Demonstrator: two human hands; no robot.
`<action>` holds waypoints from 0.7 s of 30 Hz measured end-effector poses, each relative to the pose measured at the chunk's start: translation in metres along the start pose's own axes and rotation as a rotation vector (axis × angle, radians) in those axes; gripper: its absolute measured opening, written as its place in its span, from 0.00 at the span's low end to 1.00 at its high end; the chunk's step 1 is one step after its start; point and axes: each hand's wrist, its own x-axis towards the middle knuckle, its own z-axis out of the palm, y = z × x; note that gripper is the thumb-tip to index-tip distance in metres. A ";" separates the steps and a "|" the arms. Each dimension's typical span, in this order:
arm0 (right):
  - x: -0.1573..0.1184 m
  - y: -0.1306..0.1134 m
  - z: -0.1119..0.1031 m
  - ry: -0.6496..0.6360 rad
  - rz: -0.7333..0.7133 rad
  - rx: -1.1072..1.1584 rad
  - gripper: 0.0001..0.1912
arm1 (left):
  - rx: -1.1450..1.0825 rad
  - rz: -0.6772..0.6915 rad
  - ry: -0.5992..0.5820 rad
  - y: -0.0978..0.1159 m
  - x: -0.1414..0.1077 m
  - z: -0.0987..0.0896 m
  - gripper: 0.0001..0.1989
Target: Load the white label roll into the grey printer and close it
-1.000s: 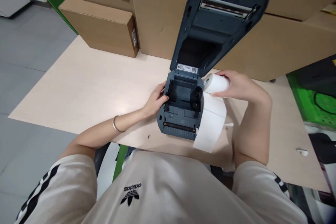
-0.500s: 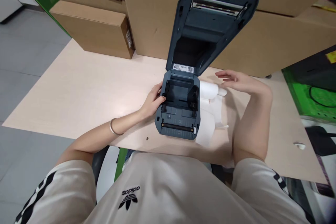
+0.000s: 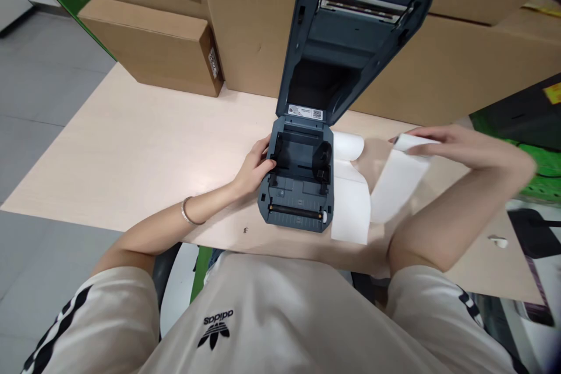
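A dark grey label printer (image 3: 302, 193) stands on the table with its lid (image 3: 350, 41) swung up and its roll bay bare. My left hand (image 3: 255, 166) grips the printer's left side, thumb over the rim. Out to the right, my right hand (image 3: 442, 143) is closed around a small roll of white paper (image 3: 409, 141), whose loose strip hangs toward the table. Beside the printer's right side lies a thicker white paper roll (image 3: 348, 146), its unrolled end (image 3: 350, 204) spread toward the table's front edge.
Cardboard boxes (image 3: 254, 35) stand stacked along the back of the pale table (image 3: 131, 152). A small white piece (image 3: 498, 242) lies at the right, and a tiny dark bit (image 3: 245, 230) near the front edge. A green crate-like thing (image 3: 543, 172) is at far right.
My right hand has taken hold of the small paper roll and moved it right, away from the printer, its strip trailing. My left hand has stayed on the printer.
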 end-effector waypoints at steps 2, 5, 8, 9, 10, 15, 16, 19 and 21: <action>-0.022 0.000 -0.011 -0.012 -0.115 0.074 0.26 | -0.005 0.002 -0.003 -0.001 0.000 0.000 0.36; -0.029 -0.020 -0.008 -0.069 -0.348 0.194 0.26 | -0.004 0.007 -0.016 -0.002 0.001 0.000 0.36; -0.013 -0.068 0.023 -0.116 -0.522 0.250 0.24 | 0.016 0.010 -0.022 -0.001 0.001 0.000 0.36; -0.006 -0.088 0.038 -0.076 -0.567 0.253 0.24 | 0.027 0.007 -0.021 0.000 0.001 -0.001 0.37; 0.000 -0.108 0.054 -0.022 -0.588 0.226 0.25 | 0.038 0.001 -0.021 0.000 0.001 -0.001 0.37; 0.024 -0.174 0.129 0.251 -0.655 -0.251 0.22 | 0.062 -0.014 -0.034 -0.001 0.001 -0.002 0.37; 0.028 -0.176 0.138 0.252 -0.663 -0.318 0.21 | 0.064 -0.008 -0.034 -0.001 0.001 -0.002 0.37; 0.040 -0.168 0.152 0.192 -0.671 -0.377 0.22 | 0.073 -0.001 -0.021 -0.001 0.001 -0.002 0.37; 0.040 -0.160 0.151 0.151 -0.694 -0.340 0.22 | 0.070 -0.009 -0.015 0.000 0.002 -0.001 0.37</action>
